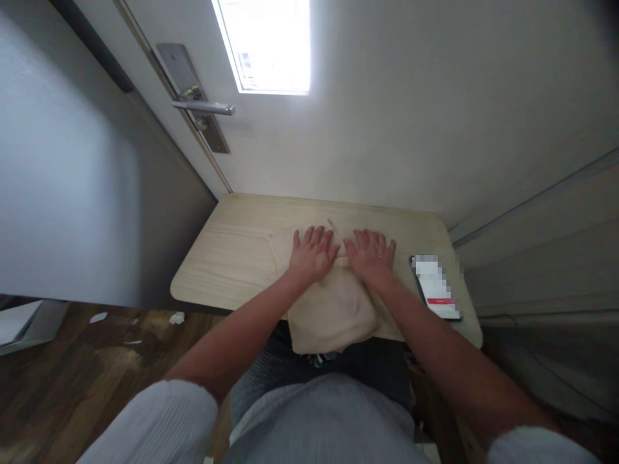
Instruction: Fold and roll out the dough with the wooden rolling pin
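A beige cloth [329, 309] lies on a small light wooden table [232, 251], its near end hanging over the table's front edge. My left hand [313, 252] lies flat on the cloth's far part, fingers stretched out and slightly spread. Right beside it my right hand [371, 255] presses flat on the same cloth, fingers also apart. The two thumbs nearly meet at the cloth's middle. Neither hand grips anything.
A phone [436, 287] with a lit screen lies on the table's right side, close to my right wrist. A white door with a metal lever handle [203, 107] stands behind the table. Small scraps [176, 318] lie on the dark wooden floor at left.
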`<state>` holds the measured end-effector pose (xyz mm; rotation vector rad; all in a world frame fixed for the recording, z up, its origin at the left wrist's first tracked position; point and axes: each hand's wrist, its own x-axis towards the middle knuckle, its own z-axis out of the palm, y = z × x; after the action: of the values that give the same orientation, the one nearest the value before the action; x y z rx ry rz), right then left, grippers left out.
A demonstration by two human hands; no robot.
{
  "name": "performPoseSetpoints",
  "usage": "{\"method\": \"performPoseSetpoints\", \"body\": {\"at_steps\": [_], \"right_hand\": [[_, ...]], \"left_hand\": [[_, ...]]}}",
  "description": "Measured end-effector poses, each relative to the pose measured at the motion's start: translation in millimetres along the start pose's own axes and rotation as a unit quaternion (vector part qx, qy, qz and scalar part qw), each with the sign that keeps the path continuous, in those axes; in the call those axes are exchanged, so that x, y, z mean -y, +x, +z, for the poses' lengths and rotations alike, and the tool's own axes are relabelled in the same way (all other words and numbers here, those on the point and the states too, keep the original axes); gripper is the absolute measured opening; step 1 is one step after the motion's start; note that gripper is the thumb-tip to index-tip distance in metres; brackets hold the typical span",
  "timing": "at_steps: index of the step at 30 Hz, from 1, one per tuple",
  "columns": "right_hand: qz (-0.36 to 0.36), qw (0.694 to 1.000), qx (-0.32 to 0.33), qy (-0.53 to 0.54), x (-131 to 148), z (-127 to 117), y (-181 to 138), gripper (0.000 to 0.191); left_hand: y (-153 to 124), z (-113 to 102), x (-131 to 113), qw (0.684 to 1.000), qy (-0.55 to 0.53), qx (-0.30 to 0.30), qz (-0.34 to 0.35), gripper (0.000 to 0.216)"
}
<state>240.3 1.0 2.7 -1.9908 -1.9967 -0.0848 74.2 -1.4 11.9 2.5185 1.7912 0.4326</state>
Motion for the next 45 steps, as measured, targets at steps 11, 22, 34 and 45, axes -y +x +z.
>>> {"method": "performPoseSetpoints", "body": {"at_steps": [11,22,34,45], "right_hand": [[-0.067,0.997,-0.035,-0.008,-11.1,-12.2,-101.4,0.048],[-0.002,1.0,-0.003,-0.016,13.6,7.8,-11.3,0.055],[0.007,0.997,0.082,-0.012,24.1,27.1,90.9,0.055],[0.024,0.999,0.03,-0.022,29.8,29.9,103.0,0.048]], "left_hand": [[-84.3,1.4,-37.0,0.999,0.006,-0.024,-0.027,0.054],[-16.3,2.3,-2.9,0.999,0.027,-0.005,-0.028,0.06],[69.1,11.6,37.3,0.999,-0.004,0.025,-0.039,0.052],[82.2,10.5,42.8,0.999,-0.005,-0.011,-0.043,0.044]]}}
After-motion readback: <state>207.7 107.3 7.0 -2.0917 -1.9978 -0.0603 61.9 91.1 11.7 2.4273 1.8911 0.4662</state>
